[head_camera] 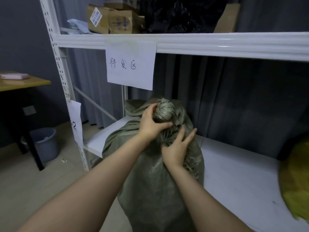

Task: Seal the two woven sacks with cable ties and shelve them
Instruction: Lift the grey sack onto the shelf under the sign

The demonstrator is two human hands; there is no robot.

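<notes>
Forearms enter from the bottom of the frame, both bare, reaching up to centre. Left hand (151, 124) is closed round the bunched, twisted neck (164, 111) of a grey-green woven plastic sack (150, 181), thumb under the knot of fabric. Right hand (175, 149) lies flat on the sack just below the neck, fingers spread and gripping nothing. Thin dark strand sticks out right of the sack near the right hand; cannot tell if it is a cable tie. Sack stands upright at lower centre, leaning over the front edge of the white lower shelf board (242, 173). Second grey-green fabric fold (133, 108) shows just behind the neck, on the shelf. Yellow plastic bag (296, 185) sits at the right edge on the same board.

Floor at lower left is pale tile. Blue-grey plastic bucket (46, 143) stands left of the white slotted steel upright (56, 64), beside a wooden table with black legs (21, 84). White paper sheet (130, 64) taped to the upper shelf beam (217, 46) reads "待发区" in handwriting. Smaller paper slip (76, 121) on the upright shows a "2". Top shelf holds brown cardboard boxes (117, 19), label unreadable, and a black plastic bag (180, 14). Grey curtain (234, 97) hangs behind the rack, dark wall at upper left.
</notes>
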